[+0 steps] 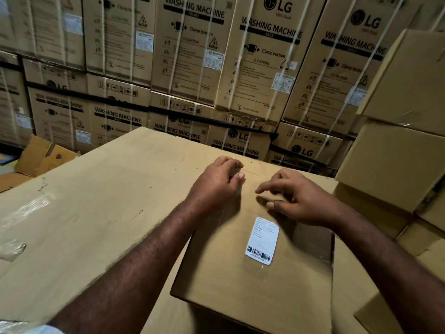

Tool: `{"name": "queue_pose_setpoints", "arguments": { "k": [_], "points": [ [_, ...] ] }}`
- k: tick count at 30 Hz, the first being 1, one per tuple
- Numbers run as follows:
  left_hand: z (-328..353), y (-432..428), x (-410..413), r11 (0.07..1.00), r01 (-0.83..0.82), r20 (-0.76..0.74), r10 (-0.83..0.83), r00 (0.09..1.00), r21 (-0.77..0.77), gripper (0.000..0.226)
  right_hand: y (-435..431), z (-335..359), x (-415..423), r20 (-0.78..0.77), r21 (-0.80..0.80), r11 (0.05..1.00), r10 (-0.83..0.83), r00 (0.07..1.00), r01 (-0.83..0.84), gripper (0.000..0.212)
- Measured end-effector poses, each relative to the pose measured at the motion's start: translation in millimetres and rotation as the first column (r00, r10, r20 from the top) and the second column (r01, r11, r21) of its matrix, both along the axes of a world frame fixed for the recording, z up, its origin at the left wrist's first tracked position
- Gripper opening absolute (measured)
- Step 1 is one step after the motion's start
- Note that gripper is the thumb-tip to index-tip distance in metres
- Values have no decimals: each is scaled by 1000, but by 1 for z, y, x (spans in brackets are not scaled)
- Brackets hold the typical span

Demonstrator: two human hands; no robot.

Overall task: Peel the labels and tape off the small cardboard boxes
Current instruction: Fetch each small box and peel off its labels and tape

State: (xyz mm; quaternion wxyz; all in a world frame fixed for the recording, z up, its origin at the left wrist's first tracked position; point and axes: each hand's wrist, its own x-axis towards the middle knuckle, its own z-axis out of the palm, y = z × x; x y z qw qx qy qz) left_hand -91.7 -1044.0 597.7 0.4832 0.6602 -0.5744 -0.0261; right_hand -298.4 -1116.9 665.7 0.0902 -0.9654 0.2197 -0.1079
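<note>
A small cardboard box [240, 280] lies on a big flat cardboard surface [101, 196] in front of me. A white barcode label [262, 239] is stuck on its top face, and a faint strip of clear tape [230, 213] shines beside it. My left hand [216, 182] sits at the box's far left corner with its fingers curled over the far edge. My right hand [296, 196] hovers over the top just beyond the label. Its fingers are loosely bent, and the forefinger and thumb reach toward the box's middle seam. It holds nothing.
Plain cardboard boxes [395, 162] are stacked close on the right. A wall of strapped washing machine cartons [187, 56] fills the back. An opened carton [45, 155] lies at the left. Crumpled clear tape [12, 247] lies on the big cardboard surface at the left edge.
</note>
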Motion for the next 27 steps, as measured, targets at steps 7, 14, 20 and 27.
{"name": "queue_pose_setpoints", "arguments": {
  "k": [7,14,20,27],
  "points": [
    [0,-4,1,1000,4,10,-4,1000,14,34,1,-16,-4,-21,-168,985,-39,999,35,20],
    [-1,-5,2,1000,11,-2,-11,1000,-2,34,3,-12,-1,-13,-147,989,-30,999,28,13],
    [-1,-5,0,1000,5,8,-5,1000,4,36,5,-7,12,-35,-216,976,-37,999,29,8],
    [-1,-5,0,1000,-10,28,10,1000,17,39,9,-9,20,-92,-300,952,-87,992,56,9]
  ]
}}
